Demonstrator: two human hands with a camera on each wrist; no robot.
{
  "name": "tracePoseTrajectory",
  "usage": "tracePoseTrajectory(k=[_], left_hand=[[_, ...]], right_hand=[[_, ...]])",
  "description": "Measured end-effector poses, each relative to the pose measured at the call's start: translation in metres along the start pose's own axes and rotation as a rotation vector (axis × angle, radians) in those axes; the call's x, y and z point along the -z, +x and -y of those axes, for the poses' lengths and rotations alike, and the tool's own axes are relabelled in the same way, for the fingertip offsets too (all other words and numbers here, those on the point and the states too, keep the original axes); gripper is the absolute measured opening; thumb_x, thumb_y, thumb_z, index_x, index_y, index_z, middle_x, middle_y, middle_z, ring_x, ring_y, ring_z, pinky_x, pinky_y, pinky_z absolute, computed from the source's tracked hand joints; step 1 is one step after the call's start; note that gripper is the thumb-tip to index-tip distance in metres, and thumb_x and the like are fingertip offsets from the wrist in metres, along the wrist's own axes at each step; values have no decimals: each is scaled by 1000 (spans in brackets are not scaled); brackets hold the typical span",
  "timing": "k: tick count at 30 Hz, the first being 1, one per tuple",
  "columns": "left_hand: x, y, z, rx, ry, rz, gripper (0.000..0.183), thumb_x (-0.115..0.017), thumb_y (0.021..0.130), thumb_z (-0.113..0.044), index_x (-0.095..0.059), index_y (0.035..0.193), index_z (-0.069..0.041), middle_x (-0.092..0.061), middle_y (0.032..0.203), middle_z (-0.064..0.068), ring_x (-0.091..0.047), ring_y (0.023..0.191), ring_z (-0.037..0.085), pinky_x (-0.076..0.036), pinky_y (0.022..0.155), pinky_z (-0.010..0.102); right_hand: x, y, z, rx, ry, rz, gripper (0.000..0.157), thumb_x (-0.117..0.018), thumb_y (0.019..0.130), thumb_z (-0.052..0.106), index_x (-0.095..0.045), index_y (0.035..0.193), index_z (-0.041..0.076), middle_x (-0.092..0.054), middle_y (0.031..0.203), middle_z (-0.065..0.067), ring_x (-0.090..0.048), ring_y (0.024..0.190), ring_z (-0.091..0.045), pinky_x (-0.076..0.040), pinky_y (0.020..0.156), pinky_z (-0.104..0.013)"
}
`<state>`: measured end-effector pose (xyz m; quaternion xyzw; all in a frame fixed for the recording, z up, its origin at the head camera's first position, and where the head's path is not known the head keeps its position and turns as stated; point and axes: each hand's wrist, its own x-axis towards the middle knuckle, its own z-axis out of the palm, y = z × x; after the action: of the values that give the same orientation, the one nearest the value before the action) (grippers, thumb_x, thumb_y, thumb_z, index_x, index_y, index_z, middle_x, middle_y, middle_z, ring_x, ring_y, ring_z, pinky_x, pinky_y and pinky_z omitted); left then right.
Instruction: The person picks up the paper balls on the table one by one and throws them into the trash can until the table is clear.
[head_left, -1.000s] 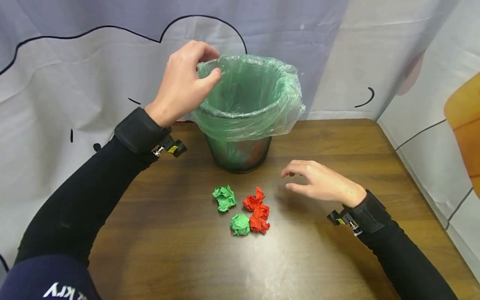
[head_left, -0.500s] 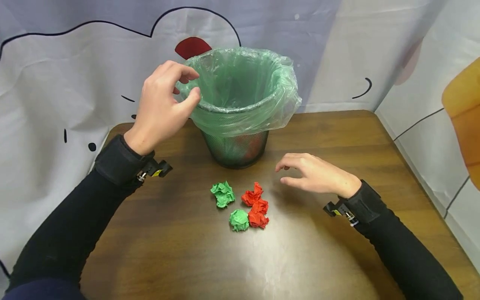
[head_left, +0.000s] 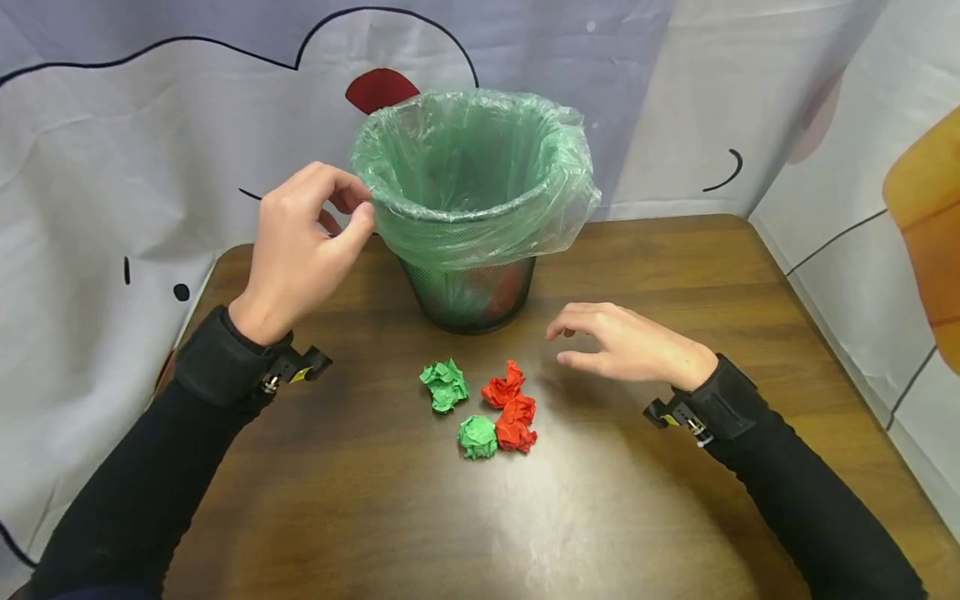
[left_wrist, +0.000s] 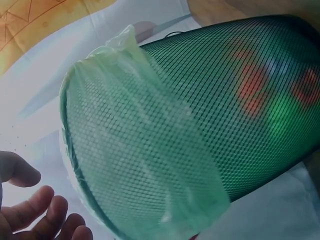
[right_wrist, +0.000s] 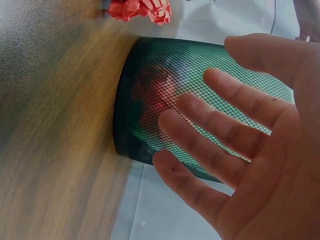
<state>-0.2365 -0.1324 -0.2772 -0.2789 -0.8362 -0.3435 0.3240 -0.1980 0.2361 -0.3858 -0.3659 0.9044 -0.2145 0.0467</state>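
Note:
A black mesh wastebasket [head_left: 472, 304] stands upright at the back of the table, lined with a translucent green bin bag [head_left: 487, 237] folded over its rim. Left of that rim is my left hand [head_left: 296, 246]; its fingers are loosely bent and hold nothing, and the left wrist view shows a gap to the bag. My right hand [head_left: 633, 343] hovers over the table to the right of the basket, fingers apart and bare. Between the hands lie two crumpled green paper balls [head_left: 445, 385] and some crumpled red paper [head_left: 516, 425]. Through the mesh, red and green paper [left_wrist: 252, 90] shows inside.
The brown wooden table [head_left: 360, 517] has its back edge against a printed curtain [head_left: 187, 142]. Another curtain panel [head_left: 840, 275] runs along the right side. The nearer green ball touches the red paper.
My left hand has come away from the bag's rim, moving left and down. The right hand stays nearly where it was, and the paper balls lie unmoved. The head view has shifted slightly.

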Motion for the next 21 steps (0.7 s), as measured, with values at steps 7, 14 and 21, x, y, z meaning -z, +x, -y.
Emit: tracePoseTrajectory(k=[7, 14, 21], left_hand=[[-7, -23, 9, 36, -45, -5, 11, -59, 92, -7, -69, 92, -3, -63, 84, 4, -54, 73, 7, -43, 69, 16], [-16, -39, 15, 56, -49, 42, 9, -60, 91, -7, -68, 93, -4, -63, 84, 4, -56, 70, 10, -44, 69, 19], [-22, -48, 15, 48, -44, 75, 9, -60, 91, -7, -68, 94, -6, -63, 84, 3, -57, 70, 14, -44, 69, 23]], right_hand=[[-4, 2, -2, 16, -9, -4, 25, -69, 95, 31, -67, 118, 21, -64, 116, 10, -62, 109, -11, -50, 95, -35], [-8, 7, 2, 2, -13, 36, 27, -68, 95, 31, -67, 120, 21, -63, 118, 10, -63, 110, -14, -51, 96, -37], [-12, 18, 6, 16, -7, 73, 32, -67, 96, 32, -64, 126, 22, -62, 124, 7, -64, 112, -18, -50, 97, -37]])
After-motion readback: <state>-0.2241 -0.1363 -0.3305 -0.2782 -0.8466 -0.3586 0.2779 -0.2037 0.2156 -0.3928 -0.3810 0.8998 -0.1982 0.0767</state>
